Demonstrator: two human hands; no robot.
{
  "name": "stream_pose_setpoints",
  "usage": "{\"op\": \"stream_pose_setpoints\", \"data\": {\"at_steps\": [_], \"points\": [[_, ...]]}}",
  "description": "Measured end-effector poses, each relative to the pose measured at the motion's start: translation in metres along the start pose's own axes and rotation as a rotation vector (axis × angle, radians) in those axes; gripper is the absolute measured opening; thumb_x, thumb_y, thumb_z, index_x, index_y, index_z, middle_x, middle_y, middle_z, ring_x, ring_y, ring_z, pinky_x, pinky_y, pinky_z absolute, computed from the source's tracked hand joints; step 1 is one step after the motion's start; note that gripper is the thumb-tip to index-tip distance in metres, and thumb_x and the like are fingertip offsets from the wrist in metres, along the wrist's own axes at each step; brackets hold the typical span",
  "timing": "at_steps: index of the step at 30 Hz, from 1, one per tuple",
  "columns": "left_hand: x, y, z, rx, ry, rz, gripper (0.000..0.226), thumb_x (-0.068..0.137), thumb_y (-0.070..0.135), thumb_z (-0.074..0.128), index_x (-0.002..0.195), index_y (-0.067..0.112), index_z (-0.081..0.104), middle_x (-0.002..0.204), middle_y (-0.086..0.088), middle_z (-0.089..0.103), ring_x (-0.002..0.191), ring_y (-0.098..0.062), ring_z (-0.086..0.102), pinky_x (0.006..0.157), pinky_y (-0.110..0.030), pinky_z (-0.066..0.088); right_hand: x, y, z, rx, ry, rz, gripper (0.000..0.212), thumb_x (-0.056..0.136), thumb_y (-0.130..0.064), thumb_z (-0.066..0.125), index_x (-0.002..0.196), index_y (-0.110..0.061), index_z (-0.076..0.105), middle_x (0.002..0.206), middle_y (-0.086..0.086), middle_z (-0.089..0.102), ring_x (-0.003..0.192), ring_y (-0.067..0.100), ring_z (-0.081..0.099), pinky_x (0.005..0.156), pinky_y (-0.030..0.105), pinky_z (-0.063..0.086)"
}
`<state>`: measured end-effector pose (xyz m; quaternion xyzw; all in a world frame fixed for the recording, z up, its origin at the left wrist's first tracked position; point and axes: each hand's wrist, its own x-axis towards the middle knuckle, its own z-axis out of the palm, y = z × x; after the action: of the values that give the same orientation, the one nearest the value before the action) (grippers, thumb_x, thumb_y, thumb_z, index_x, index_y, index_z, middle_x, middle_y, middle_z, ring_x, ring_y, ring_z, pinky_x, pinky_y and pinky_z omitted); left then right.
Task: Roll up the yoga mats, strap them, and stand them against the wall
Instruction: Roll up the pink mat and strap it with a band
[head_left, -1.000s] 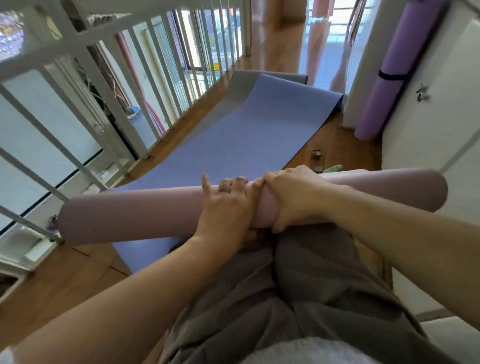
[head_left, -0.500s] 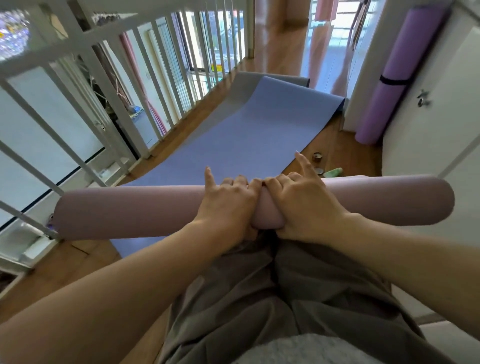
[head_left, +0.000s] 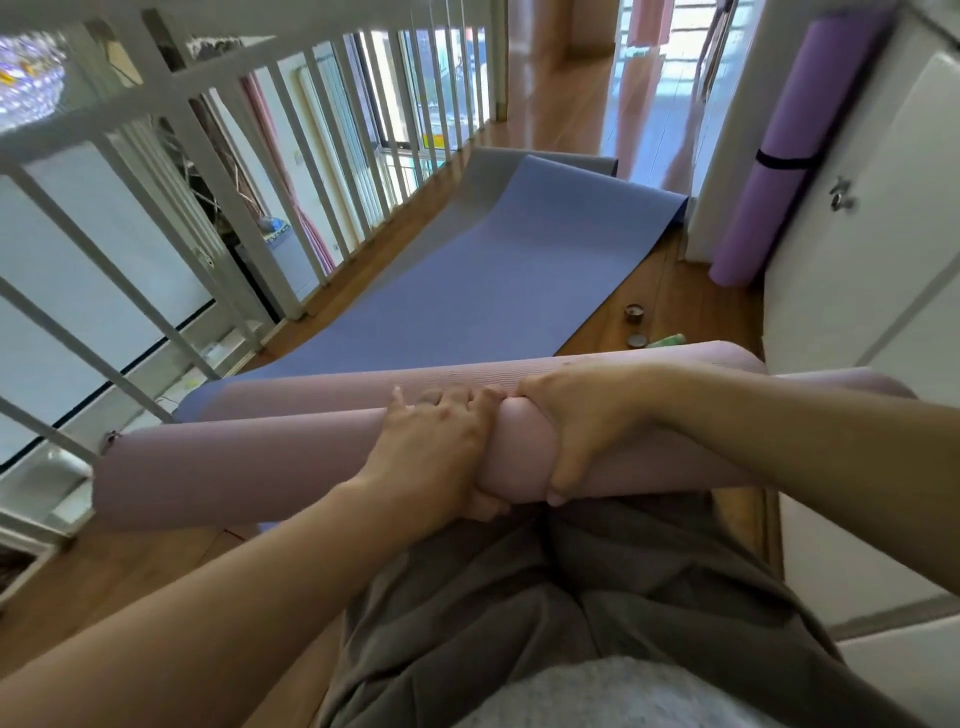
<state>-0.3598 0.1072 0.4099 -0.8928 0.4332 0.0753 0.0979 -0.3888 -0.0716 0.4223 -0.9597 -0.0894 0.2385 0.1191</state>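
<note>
Dusty-pink ribbed mat (head_left: 260, 467), rolled into thick tube, loose flap behind

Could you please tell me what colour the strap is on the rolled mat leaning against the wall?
The strap is black, on the purple mat; head view.

We find no text, label, brand or number that we can read. The small round tins (head_left: 635, 313) just beside the blue mat (head_left: 493, 270) are too small to tell.
</note>
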Motion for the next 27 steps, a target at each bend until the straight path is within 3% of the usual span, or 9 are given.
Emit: {"op": "stream_pose_setpoints", "data": {"at_steps": [2, 5, 7, 12, 14, 16, 18, 24, 27], "points": [[0.008, -0.007, -0.002, -0.1, 0.018, 0.011, 0.1, 0.065, 0.062, 0.072, 0.145, 0.028, 0.024, 0.141, 0.002, 0.044, 0.127, -0.021, 0.045, 0.109, -0.049, 0.031, 0.001, 0.001, 0.0, -0.005, 0.019, 0.021, 0.097, 0.053, -0.068, 0.078, 0.135, -0.03, 0.042, 0.129, -0.009, 0.052, 0.115, 0.013, 0.05, 0.104, 0.042, 0.039], [0.021, -0.024, -0.015, -0.272, -0.053, 0.041, 0.097, 0.062, 0.063, 0.075, 0.142, 0.03, 0.031, 0.138, 0.005, 0.049, 0.122, -0.017, 0.048, 0.102, -0.035, 0.039, -0.014, -0.003, 0.021, -0.344, 0.33, 0.098, 0.102, 0.063, -0.072, 0.068, 0.144, -0.026, 0.026, 0.137, -0.004, 0.048, 0.123, 0.019, 0.049, 0.113, 0.055, 0.018], [0.027, -0.024, -0.019, -0.27, -0.105, 0.039, 0.094, 0.064, 0.064, 0.074, 0.141, 0.029, 0.033, 0.137, 0.004, 0.049, 0.121, -0.018, 0.047, 0.101, -0.035, 0.039, -0.021, -0.008, 0.038, -0.408, 0.441, 0.114, 0.095, 0.067, -0.067, 0.066, 0.143, -0.026, 0.026, 0.136, -0.003, 0.049, 0.122, 0.021, 0.05, 0.114, 0.054, 0.015], [0.025, 0.004, -0.002, 0.039, 0.042, -0.028, 0.103, 0.069, 0.062, 0.069, 0.148, 0.023, 0.014, 0.14, -0.006, 0.041, 0.129, -0.029, 0.042, 0.112, -0.056, 0.017, -0.01, 0.005, 0.006, -0.187, 0.241, 0.114, 0.09, 0.057, -0.069, 0.073, 0.128, -0.024, 0.041, 0.114, -0.006, 0.06, 0.098, 0.016, 0.058, 0.095, 0.042, 0.043], [0.033, -0.003, -0.007, -0.031, 0.026, -0.016, 0.103, 0.066, 0.063, 0.07, 0.146, 0.027, 0.019, 0.136, -0.005, 0.046, 0.126, -0.028, 0.045, 0.111, -0.057, 0.019, -0.006, 0.005, 0.001, -0.199, 0.207, 0.142, 0.089, 0.059, -0.068, 0.074, 0.129, -0.024, 0.041, 0.116, -0.006, 0.06, 0.104, 0.017, 0.058, 0.106, 0.051, 0.031], [0.042, -0.018, -0.018, -0.124, -0.062, 0.007, 0.102, 0.064, 0.066, 0.072, 0.146, 0.03, 0.022, 0.134, -0.003, 0.048, 0.124, -0.028, 0.046, 0.11, -0.058, 0.024, -0.005, -0.002, 0.014, -0.328, 0.304, 0.206, 0.088, 0.066, -0.061, 0.071, 0.135, -0.021, 0.035, 0.122, -0.001, 0.056, 0.112, 0.023, 0.055, 0.111, 0.063, 0.007], [0.047, -0.022, -0.025, -0.173, -0.138, 0.018, 0.101, 0.063, 0.067, 0.072, 0.145, 0.031, 0.025, 0.134, -0.002, 0.048, 0.125, -0.026, 0.044, 0.109, -0.06, 0.025, -0.007, -0.01, 0.033, -0.468, 0.434, 0.229, 0.09, 0.071, -0.057, 0.067, 0.142, -0.019, 0.025, 0.127, 0.004, 0.052, 0.116, 0.028, 0.052, 0.111, 0.063, -0.006], [0.034, -0.003, -0.004, 0.129, 0.102, -0.046, 0.1, 0.075, 0.057, 0.066, 0.149, 0.022, 0.008, 0.139, -0.007, 0.038, 0.127, -0.029, 0.042, 0.108, -0.066, 0.011, 0.0, 0.0, 0.007, -0.268, 0.333, 0.178, 0.083, 0.062, -0.059, 0.072, 0.129, -0.02, 0.04, 0.11, 0.0, 0.058, 0.104, 0.022, 0.058, 0.113, 0.057, 0.01], [0.042, -0.013, -0.008, 0.082, 0.075, -0.019, 0.103, 0.071, 0.058, 0.069, 0.149, 0.024, 0.011, 0.136, -0.007, 0.043, 0.124, -0.03, 0.046, 0.109, -0.066, 0.011, 0.004, -0.009, 0.011, -0.37, 0.373, 0.225, 0.083, 0.07, -0.051, 0.07, 0.136, -0.016, 0.033, 0.115, 0.004, 0.056, 0.108, 0.026, 0.056, 0.112, 0.062, 0.002]]}}
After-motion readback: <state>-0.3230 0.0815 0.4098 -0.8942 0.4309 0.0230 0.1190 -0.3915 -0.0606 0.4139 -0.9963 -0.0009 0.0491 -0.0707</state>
